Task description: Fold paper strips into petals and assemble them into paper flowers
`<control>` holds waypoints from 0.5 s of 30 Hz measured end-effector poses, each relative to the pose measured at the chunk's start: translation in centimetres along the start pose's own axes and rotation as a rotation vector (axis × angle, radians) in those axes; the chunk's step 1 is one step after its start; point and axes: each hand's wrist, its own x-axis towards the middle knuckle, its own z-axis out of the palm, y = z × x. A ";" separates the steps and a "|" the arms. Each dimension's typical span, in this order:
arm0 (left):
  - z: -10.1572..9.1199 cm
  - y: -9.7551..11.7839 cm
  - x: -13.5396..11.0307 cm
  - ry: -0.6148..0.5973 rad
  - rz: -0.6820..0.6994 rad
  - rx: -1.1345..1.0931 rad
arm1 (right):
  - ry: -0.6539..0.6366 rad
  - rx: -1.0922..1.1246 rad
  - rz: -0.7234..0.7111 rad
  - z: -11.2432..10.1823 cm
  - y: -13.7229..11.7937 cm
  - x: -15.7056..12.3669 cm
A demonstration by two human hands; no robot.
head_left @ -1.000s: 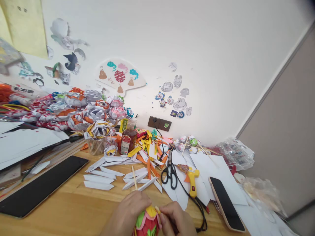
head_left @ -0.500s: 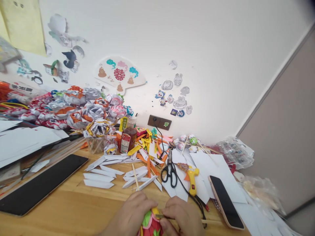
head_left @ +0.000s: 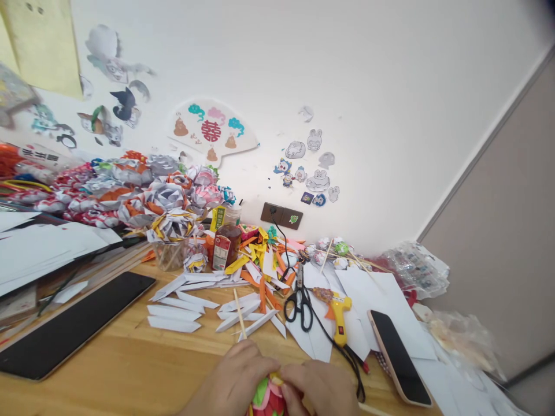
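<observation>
At the bottom edge, a folded-paper flower in red, pink and green is partly cut off by the frame. My left hand is closed around its left side. My right hand is closed too, its thumb and index finger at the small yellow fold on top. A thin wooden stick shows beyond the right hand, seemingly held in it; its other end is hidden. Just past my left knuckles, another wooden stick points away from me over white folded paper strips.
Black-handled scissors, a yellow glue gun and a phone lie to the right. A dark tablet lies left. Behind stand a bottle and piled paper flowers against the wall.
My right fingers have moved in over the yellow fold, where the stick's tip showed before. The stick's far end has dropped lower in view. My left hand stays almost in place.
</observation>
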 end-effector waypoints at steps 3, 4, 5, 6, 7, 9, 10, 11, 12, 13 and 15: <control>-0.1 0.0 0.0 -0.015 -0.006 -0.011 | -0.030 -0.069 -0.062 0.2 0.0 -0.5; -0.1 0.0 0.0 -0.016 -0.008 -0.014 | -0.016 -0.103 -0.086 0.2 0.0 -0.5; -0.1 0.0 -0.1 -0.017 -0.010 -0.015 | 0.003 -0.135 -0.105 0.2 0.0 -0.5; -0.1 0.0 -0.1 -0.015 -0.014 -0.011 | 0.021 -0.157 -0.132 0.1 0.0 -0.3; 0.0 0.0 -0.1 -0.005 -0.016 -0.006 | 0.031 -0.168 -0.163 0.0 0.0 -0.2; 0.0 0.1 -0.1 0.014 -0.019 0.009 | 0.002 -0.163 -0.223 -0.4 0.1 0.3; 0.0 0.1 -0.1 0.023 -0.019 0.016 | -0.028 -0.152 -0.244 -0.6 0.2 0.5; 0.1 0.0 -0.1 0.029 -0.024 0.025 | -0.043 -0.140 -0.252 -0.8 0.2 0.7; 0.1 0.0 -0.2 0.029 -0.029 0.033 | -0.058 -0.126 -0.252 -0.9 0.3 0.8; 0.1 0.0 -0.2 0.025 -0.034 0.041 | -0.067 -0.117 -0.238 -0.9 0.3 0.8; 0.2 -0.1 -0.3 0.014 -0.048 0.054 | -0.064 -0.106 -0.208 -0.7 0.3 0.6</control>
